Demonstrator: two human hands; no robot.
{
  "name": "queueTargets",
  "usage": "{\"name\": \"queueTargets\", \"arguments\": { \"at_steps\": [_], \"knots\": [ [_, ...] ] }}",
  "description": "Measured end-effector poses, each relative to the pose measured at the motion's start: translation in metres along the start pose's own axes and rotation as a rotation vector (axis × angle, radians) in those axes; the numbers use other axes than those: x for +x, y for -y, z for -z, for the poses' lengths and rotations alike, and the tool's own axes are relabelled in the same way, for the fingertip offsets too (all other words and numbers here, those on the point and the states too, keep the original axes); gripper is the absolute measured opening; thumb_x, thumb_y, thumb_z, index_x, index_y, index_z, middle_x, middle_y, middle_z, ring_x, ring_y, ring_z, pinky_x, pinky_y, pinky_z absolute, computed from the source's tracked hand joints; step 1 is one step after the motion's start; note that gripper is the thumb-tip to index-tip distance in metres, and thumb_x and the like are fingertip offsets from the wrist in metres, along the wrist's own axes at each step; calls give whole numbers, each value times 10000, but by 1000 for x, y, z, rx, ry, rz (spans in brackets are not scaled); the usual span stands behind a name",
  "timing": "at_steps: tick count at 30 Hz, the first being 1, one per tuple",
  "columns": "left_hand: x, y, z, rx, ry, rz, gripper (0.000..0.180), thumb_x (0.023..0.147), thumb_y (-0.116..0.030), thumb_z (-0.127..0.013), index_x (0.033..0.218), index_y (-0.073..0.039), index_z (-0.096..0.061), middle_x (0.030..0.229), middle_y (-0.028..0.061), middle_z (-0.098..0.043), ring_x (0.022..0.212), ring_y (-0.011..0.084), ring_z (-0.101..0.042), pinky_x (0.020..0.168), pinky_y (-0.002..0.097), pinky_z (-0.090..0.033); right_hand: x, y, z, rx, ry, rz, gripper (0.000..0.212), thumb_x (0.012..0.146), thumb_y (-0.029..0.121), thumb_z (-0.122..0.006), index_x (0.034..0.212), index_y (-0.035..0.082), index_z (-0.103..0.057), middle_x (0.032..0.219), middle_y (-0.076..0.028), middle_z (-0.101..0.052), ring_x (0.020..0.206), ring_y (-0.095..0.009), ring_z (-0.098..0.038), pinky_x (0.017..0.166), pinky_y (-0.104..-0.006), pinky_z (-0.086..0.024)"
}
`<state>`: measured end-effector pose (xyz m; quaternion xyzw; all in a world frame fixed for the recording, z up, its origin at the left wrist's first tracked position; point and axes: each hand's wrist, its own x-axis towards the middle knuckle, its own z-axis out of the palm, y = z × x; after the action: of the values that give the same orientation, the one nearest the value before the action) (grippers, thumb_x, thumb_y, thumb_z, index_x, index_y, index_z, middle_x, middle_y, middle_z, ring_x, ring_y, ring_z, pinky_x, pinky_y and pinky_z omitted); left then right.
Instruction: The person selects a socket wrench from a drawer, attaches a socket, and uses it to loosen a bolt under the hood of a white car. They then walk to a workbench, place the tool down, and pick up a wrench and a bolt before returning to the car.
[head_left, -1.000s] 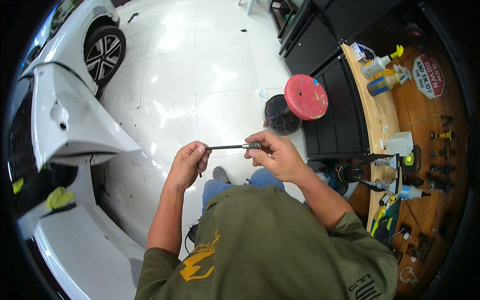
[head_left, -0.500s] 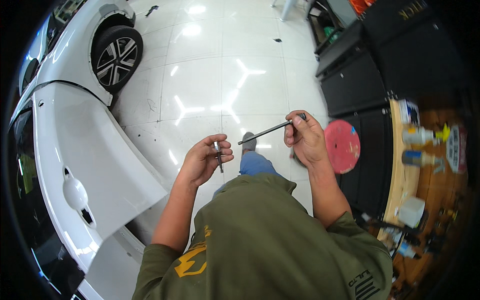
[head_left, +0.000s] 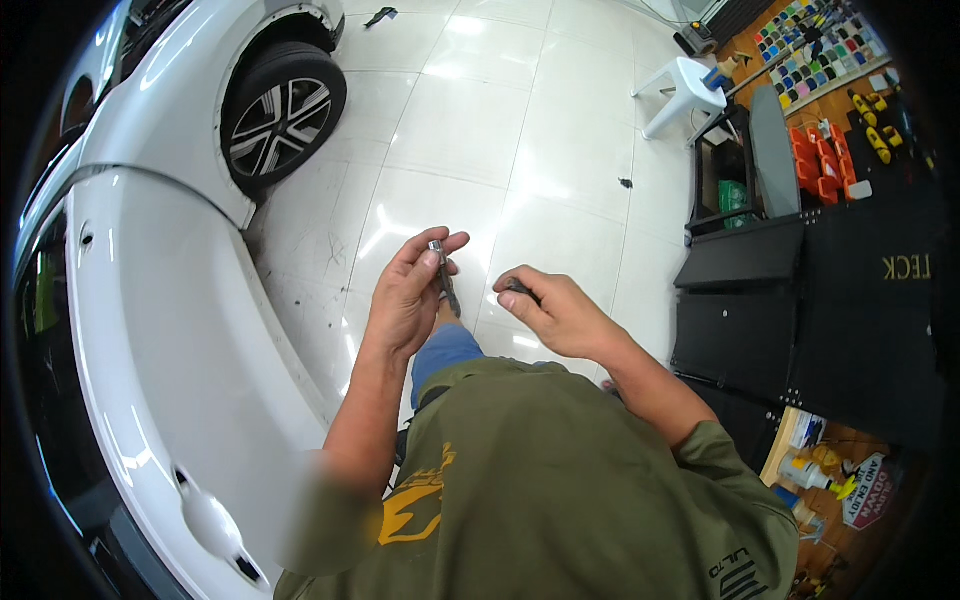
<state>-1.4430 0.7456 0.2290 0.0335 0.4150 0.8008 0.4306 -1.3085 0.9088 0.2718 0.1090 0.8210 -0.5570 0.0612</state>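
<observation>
In front of my body, my left hand (head_left: pixel 402 300) is closed on a bit socket (head_left: pixel 436 250), with the silver end up between thumb and fingers and a dark shank pointing down. A short gap to the right, my right hand (head_left: pixel 565 312) is curled around a dark extension bar (head_left: pixel 520 290). Only the end of the bar near the thumb shows; the rest is hidden by the hand or foreshortened. The two tools are apart.
A white car with its door (head_left: pixel 190 330) and front wheel (head_left: pixel 280 125) stands along the left. Black cabinets (head_left: pixel 740 335) line the right, with a white stool (head_left: pixel 685 95) beyond them. Pale glossy tiles (head_left: pixel 460 130) cover the floor; a small dark scrap (head_left: pixel 625 183) lies there.
My right hand has come closer to my left and turned, so the long bar now shows only its end. The view has shifted along the car, and the red round seat is out of view.
</observation>
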Motion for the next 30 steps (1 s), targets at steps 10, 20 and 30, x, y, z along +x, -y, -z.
{"name": "queueTargets", "arguments": {
  "at_steps": [10,20,30],
  "knots": [
    [232,-165,-31,141,212,-218,278,917,-91,-569,1170,-28,-472,1161,189,-586,902,154,-587,803,297,-497,221,57,114,5,-150,95,264,924,143,-469,1113,-20,-553,901,-174,-566,841,-327,-559,773,-395,-445],
    [473,-224,-57,340,225,-298,260,918,-71,-564,1151,-3,-470,1119,191,-593,925,170,-594,808,317,-527,426,7,252,91,-212,199,261,930,127,-453,1138,-15,-521,862,-158,-521,796,-323,-523,718,-397,-424],
    [679,-330,-101,477,139,-383,240,921,-59,-551,1144,-11,-479,1063,141,-596,941,173,-582,815,322,-514,635,23,424,6,-25,298,244,925,120,-456,1118,-9,-531,845,-156,-524,749,-328,-530,689,-398,-431]
  ]
}}
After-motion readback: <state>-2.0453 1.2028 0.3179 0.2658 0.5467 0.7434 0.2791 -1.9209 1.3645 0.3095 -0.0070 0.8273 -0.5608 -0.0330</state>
